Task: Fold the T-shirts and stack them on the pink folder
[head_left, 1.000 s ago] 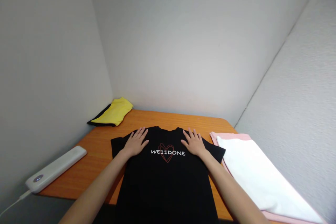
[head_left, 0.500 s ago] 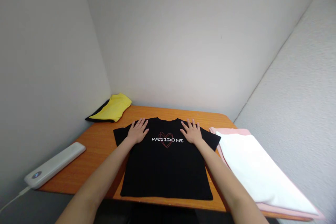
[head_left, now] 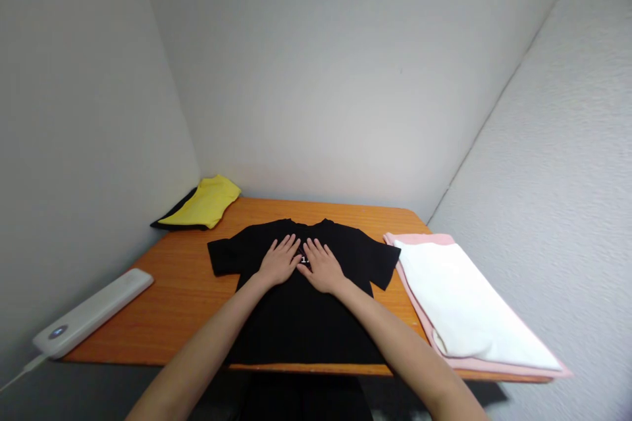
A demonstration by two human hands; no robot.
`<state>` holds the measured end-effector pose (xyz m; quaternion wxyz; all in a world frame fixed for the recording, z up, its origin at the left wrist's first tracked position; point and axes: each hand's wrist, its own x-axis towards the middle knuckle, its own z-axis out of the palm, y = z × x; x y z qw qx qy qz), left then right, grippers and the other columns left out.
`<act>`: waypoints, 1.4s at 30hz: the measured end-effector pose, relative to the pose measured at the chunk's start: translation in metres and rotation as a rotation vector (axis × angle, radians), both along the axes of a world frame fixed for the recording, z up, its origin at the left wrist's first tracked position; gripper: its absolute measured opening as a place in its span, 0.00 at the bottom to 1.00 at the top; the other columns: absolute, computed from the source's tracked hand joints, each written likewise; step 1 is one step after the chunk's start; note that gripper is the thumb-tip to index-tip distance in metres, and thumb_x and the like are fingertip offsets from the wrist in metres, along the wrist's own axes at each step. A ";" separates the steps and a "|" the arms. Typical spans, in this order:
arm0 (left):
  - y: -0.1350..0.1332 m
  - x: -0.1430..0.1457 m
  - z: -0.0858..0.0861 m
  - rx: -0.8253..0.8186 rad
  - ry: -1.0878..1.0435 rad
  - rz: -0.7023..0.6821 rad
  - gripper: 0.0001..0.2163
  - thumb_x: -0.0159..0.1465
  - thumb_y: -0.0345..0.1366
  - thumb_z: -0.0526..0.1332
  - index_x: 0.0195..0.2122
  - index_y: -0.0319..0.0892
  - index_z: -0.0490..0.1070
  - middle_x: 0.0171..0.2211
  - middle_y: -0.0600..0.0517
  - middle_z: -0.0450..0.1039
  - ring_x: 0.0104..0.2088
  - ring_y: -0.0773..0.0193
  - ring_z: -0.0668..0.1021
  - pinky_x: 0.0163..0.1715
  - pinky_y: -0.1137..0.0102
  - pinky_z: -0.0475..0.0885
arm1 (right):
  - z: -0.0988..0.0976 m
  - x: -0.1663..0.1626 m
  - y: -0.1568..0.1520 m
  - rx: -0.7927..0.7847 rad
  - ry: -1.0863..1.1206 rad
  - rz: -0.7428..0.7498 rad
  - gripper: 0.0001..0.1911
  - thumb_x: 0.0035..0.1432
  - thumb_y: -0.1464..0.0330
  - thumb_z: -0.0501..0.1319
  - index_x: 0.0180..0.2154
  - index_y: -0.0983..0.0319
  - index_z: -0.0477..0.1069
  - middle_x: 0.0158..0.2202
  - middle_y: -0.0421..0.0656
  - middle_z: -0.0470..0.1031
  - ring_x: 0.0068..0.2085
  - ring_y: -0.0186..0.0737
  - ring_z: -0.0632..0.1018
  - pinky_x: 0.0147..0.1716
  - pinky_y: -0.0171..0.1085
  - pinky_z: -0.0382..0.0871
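Observation:
A black T-shirt (head_left: 306, 329) lies spread flat on the wooden table, its collar toward the wall and its hem near the table's front edge. My left hand (head_left: 280, 262) rests palm down on the chest of the shirt, fingers stretched out. Beside it, my right hand (head_left: 320, 266) lies flat in the same way, the two thumbs close together. Most of the white lettering and the heart print is hidden under the hands; only a bit shows between them.
On the right lie folded white cloth (head_left: 469, 302) and pink cloth (head_left: 427, 238). Yellow and black garments (head_left: 210, 202) sit at the back left corner. A white oblong device (head_left: 96, 312) with a cable is at the left edge of the table (head_left: 172, 296). Walls stand behind and at both sides.
Both hands have slid inward from the shoulders to the middle of the chest, covering most of the print. The view has shifted slightly.

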<state>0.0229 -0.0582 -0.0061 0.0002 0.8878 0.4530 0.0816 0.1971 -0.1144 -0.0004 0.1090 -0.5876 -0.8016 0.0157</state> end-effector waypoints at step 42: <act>-0.220 0.091 0.011 -0.113 -0.256 -0.455 0.34 0.67 0.54 0.51 0.67 0.37 0.53 0.68 0.41 0.51 0.67 0.49 0.57 0.64 0.56 0.57 | 0.061 0.125 0.040 -0.054 0.128 -0.447 0.26 0.68 0.62 0.47 0.62 0.69 0.61 0.60 0.58 0.66 0.60 0.51 0.67 0.57 0.47 0.60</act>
